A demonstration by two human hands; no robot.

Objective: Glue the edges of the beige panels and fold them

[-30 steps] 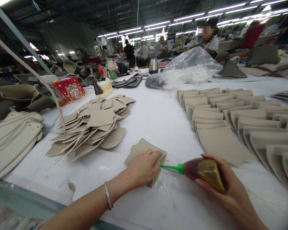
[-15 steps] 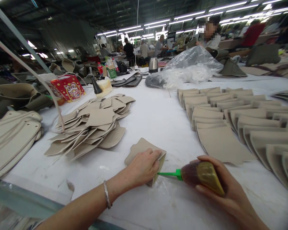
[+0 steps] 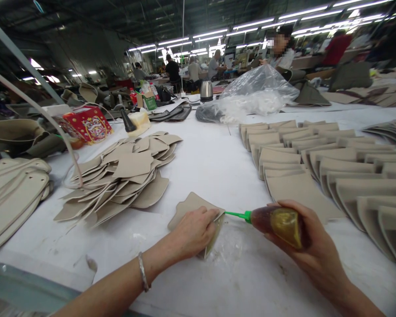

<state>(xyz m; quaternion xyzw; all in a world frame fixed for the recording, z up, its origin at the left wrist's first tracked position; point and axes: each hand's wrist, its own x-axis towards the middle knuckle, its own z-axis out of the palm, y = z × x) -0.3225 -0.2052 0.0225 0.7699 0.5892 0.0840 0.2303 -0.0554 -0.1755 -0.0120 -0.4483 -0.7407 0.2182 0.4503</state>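
My left hand (image 3: 193,231) lies on a beige cut piece (image 3: 188,206) on the white table (image 3: 218,167), its fingers curled over the piece's right edge and pinching it. My right hand (image 3: 303,246) is wrapped round a brown glue bottle (image 3: 279,221). The bottle's green nozzle (image 3: 237,215) points left, and its tip touches the upper right corner of the piece beside my left fingertips.
A loose heap of beige pieces (image 3: 125,171) lies to the left, with larger panels (image 3: 13,198) at the table's left edge. Overlapping rows of beige pieces (image 3: 333,167) fill the right. A plastic bag (image 3: 257,94), a kettle (image 3: 205,90) and a red box (image 3: 87,123) stand behind. Other people work farther back.
The nozzle tip has slid up along the piece's right edge to its upper corner. My left hand has stayed on the piece. The view has shifted slightly.
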